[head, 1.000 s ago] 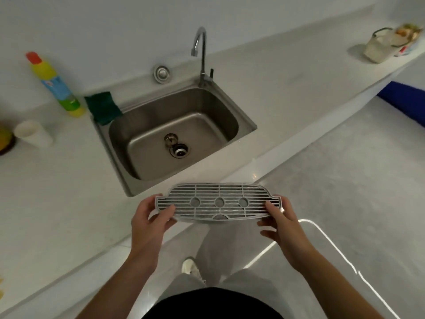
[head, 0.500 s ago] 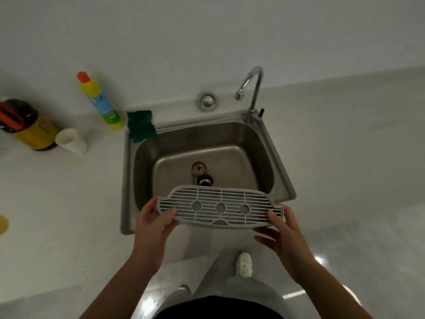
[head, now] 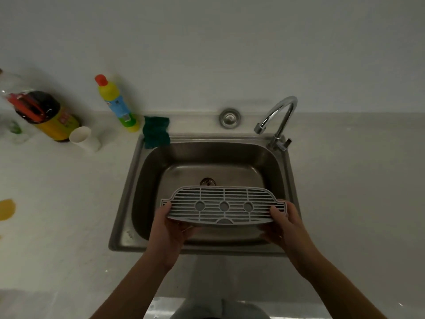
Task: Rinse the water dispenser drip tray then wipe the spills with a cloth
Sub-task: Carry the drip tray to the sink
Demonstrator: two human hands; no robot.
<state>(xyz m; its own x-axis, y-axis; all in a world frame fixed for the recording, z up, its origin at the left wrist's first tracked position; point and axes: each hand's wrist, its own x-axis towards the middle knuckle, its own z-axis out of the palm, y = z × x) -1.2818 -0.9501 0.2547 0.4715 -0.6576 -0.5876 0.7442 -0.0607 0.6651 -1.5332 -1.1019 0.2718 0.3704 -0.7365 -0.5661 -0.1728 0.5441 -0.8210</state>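
Note:
A grey slotted drip tray (head: 224, 206) with three round holes hangs level over the front half of the steel sink (head: 128, 192). My left hand (head: 169, 229) grips its left end, thumb on top. My right hand (head: 285, 224) grips its right end the same way. The curved chrome tap (head: 279, 116) stands at the sink's back right corner and no water runs from it. A green cloth (head: 156, 132) lies on the sink's back left corner. The drain is partly hidden behind the tray.
On the white counter left of the sink stand a yellow detergent bottle with a red cap (head: 116, 103), a white paper cup (head: 82, 138) and a dark bottle with a yellow label (head: 46, 116). A yellow patch (head: 7, 209) shows at the far left edge.
I have stepped up square to the sink. The tray, held in both hands throughout, has moved from over the counter's front edge to above the sink basin.

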